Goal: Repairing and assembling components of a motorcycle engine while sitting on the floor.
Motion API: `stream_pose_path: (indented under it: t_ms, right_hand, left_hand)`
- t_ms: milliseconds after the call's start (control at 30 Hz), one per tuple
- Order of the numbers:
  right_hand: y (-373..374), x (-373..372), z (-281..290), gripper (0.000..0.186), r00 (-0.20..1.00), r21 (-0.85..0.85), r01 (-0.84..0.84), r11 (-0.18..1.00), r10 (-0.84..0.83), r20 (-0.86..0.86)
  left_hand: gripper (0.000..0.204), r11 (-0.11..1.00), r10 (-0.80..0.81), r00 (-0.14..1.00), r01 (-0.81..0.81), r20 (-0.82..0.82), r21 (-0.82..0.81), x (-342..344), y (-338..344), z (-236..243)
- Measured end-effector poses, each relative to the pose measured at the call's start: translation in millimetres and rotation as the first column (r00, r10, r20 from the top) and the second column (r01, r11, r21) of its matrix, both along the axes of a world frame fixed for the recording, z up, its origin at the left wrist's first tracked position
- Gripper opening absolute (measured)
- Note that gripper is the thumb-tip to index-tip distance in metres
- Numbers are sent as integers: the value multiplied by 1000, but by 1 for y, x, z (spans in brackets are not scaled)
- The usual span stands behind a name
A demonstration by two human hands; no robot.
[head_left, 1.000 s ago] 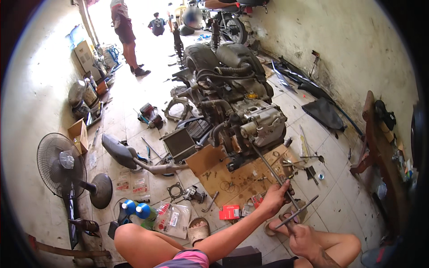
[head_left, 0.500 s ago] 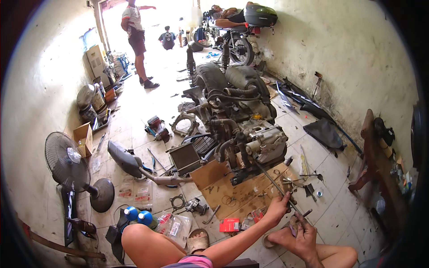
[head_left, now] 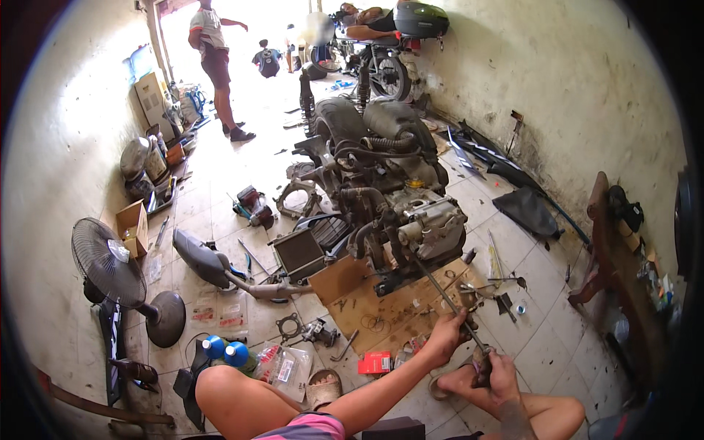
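Observation:
A long thin T-handle wrench [head_left: 438, 288] slants from the lower front of a greasy scooter engine [head_left: 433, 227] toward me. My left hand [head_left: 447, 339] is closed around its shaft, partway down. At its near end my right hand [head_left: 501, 374] is wrapped around the handle, which its fingers mostly hide. Where the wrench's far tip meets the engine cannot be made out. Under the engine's front lies a stained cardboard sheet [head_left: 389, 312] with small parts on it. A red box [head_left: 375, 362] sits by its near edge, left of my forearm.
At the left stand a fan [head_left: 167, 320] and two blue-capped bottles [head_left: 236, 354]. An exhaust muffler [head_left: 202, 258] and a radiator [head_left: 299, 257] lie left of the engine. A wooden bench [head_left: 598, 242] is at the right. A person [head_left: 214, 66] stands by the doorway; a motorcycle [head_left: 389, 73] is parked behind.
My right hand has turned and its grip on the handle has changed; the crossbar end seen before is now covered. My left hand has shifted slightly up and left along with the view.

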State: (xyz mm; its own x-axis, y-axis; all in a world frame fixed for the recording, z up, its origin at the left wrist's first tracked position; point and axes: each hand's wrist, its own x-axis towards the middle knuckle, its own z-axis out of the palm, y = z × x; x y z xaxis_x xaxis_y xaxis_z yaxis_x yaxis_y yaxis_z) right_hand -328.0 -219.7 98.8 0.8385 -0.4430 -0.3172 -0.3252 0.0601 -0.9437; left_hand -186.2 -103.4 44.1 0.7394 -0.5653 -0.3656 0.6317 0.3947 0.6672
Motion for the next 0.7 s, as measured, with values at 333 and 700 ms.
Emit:
stream_pose_path:
  t_ms: [333, 700]
  right_hand:
    - [12, 17, 10, 33, 1000, -558, 9, 830, -5, 9]
    - [25, 17, 4, 54, 982, 441, 156, 884, -188, 28]
  left_hand:
    - [29, 1000, -3, 996, 3, -84, 7, -1, -5, 6]
    - [42, 976, -41, 982, 0, 184, 217, 5, -2, -9]
